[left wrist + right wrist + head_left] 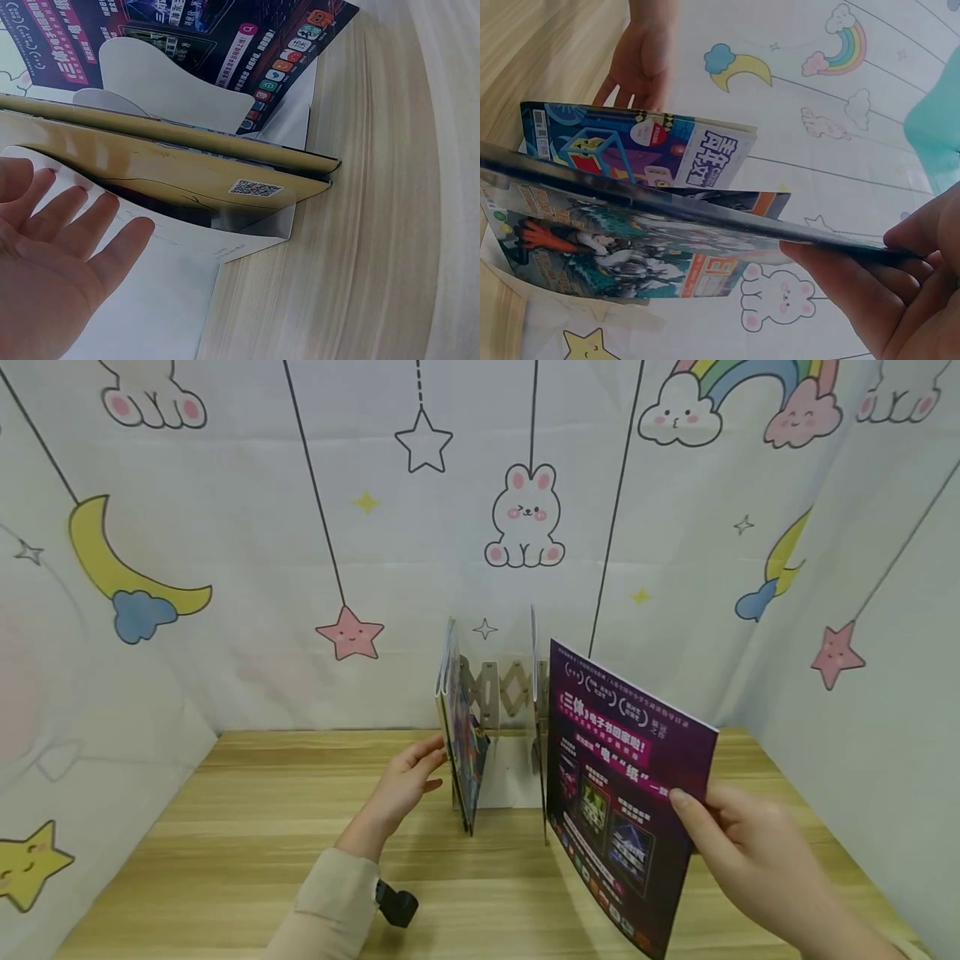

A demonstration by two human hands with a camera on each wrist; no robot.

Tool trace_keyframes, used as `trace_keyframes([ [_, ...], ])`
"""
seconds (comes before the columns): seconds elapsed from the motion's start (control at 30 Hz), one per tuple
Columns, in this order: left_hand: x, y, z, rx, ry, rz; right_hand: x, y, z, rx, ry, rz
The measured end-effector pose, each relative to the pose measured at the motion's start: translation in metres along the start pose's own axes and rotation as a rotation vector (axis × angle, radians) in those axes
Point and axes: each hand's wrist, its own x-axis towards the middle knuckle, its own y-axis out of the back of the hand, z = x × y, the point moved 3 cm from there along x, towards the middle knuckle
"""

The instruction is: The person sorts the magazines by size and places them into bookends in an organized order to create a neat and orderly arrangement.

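Note:
A dark purple magazine (pixel 622 793) with pink and white print stands upright in the air, its right edge pinched between the thumb and fingers of my right hand (pixel 757 852). To its left is an expandable white bookend rack (pixel 510 777) with a metal lattice at the back. Several magazines (pixel 459 735) lean together at the rack's left side; in the right wrist view the nearest has a blue and purple cover (pixel 645 150). My left hand (pixel 64 255) has its fingers extended against the rack's white outer plate (pixel 195 232).
Another magazine (pixel 630 247) with an illustrated cover stands at the rack's right side. The rack sits on a wood-grain table (pixel 285 793). A white curtain (pixel 427 535) printed with rabbits, stars and moons hangs behind and at both sides.

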Motion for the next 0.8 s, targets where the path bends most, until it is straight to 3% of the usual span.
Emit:
trace_keyframes([
  [0.47,0.0,-0.001,-0.001,-0.002,0.002,0.013,0.007,-0.01,0.001,-0.022,0.049,0.067],
  [0.8,0.005,-0.003,0.0,-0.002,0.001,0.012,0.013,-0.018,0.008,0.02,0.081,0.106],
])
